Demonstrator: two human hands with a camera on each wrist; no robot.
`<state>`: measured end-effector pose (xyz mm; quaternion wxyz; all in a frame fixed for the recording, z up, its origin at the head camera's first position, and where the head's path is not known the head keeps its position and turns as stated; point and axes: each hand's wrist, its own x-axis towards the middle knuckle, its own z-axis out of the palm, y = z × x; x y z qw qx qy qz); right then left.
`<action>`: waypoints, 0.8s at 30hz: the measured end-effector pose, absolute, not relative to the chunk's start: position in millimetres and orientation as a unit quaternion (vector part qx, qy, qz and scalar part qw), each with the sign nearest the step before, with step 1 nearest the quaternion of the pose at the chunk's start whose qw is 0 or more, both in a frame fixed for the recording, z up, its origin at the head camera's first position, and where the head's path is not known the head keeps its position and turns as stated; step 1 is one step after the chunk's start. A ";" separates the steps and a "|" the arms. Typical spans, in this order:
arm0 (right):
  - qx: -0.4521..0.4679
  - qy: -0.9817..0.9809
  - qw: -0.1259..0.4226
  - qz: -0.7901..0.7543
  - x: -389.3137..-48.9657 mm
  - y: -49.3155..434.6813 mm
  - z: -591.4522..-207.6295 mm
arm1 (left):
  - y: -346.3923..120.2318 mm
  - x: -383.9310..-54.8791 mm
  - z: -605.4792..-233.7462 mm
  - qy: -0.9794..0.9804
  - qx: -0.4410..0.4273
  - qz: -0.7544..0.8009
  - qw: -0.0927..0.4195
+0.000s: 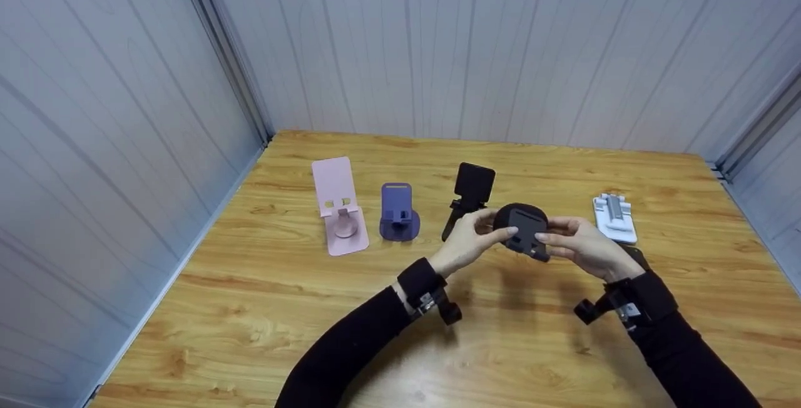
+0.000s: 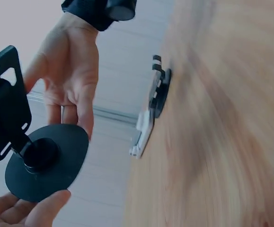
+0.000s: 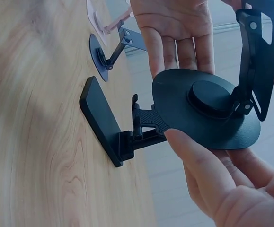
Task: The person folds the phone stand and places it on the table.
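Note:
Both hands hold a black phone stand up over the table. It has a round base and a hinged, slotted plate. My left hand grips its left side, the thumb on the plate in the head view. On the opposite side, my right hand grips with thumb and fingers; in the right wrist view its thumb lies at the base's rim. A second black phone stand stands just behind my left hand, partly hidden by it.
On the wooden table, a pink phone stand and a purple phone stand stand to the left. A white folded stand lies at the right, with a dark stand beside it, mostly hidden by my right wrist in the head view. Pale panels enclose the table.

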<state>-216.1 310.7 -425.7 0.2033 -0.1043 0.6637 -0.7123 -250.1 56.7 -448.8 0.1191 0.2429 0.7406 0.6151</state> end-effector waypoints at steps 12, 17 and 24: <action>-0.102 0.736 0.188 -0.643 -214.5 311.9 -422.8 | 57.4 -250.5 -448.6 0.706 0.241 0.650 0.145; -0.116 0.729 0.189 -0.647 -216.0 312.8 -423.1 | 57.4 -252.1 -450.3 0.679 0.233 0.674 0.173; -0.115 0.720 0.190 -0.658 -215.5 311.9 -424.3 | 58.3 -254.0 -453.8 0.648 0.220 0.700 0.203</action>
